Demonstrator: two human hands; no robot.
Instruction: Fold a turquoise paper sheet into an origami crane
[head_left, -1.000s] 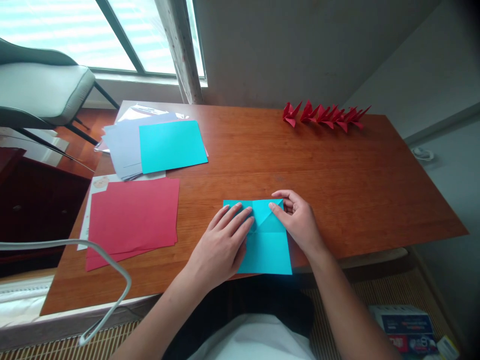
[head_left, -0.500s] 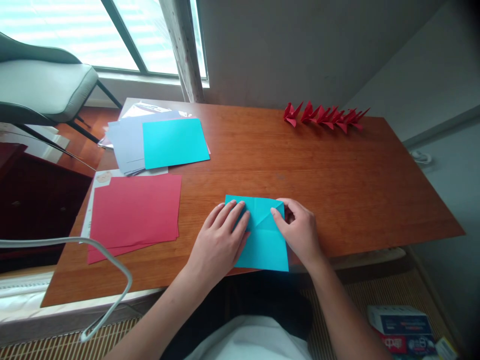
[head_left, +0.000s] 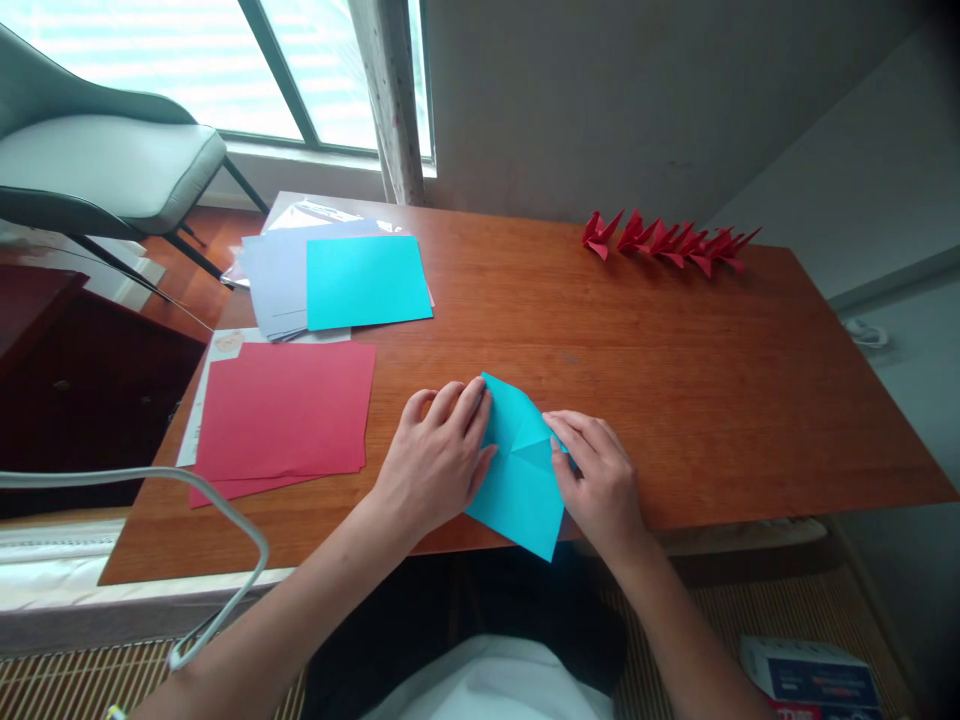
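Observation:
A square sheet of turquoise paper with crease lines lies turned at an angle at the table's near edge, one corner jutting over it. My left hand is on its left side, fingers close together at the top corner and thumb on the paper. On the right, my right hand pinches the paper's edge between thumb and fingers, and that edge looks slightly lifted. The fingers cover both side edges in part.
Red paper sheets lie at the left, with another turquoise sheet on pale sheets behind. Folded red paper cranes stand in a row at the far right. A white cable-like tube curves in front at left.
The turquoise sheet has turned clockwise, from nearly square to the table edge to a slant. Both hands have stayed on it, the right one gripping lower. The whole view has shifted slightly.

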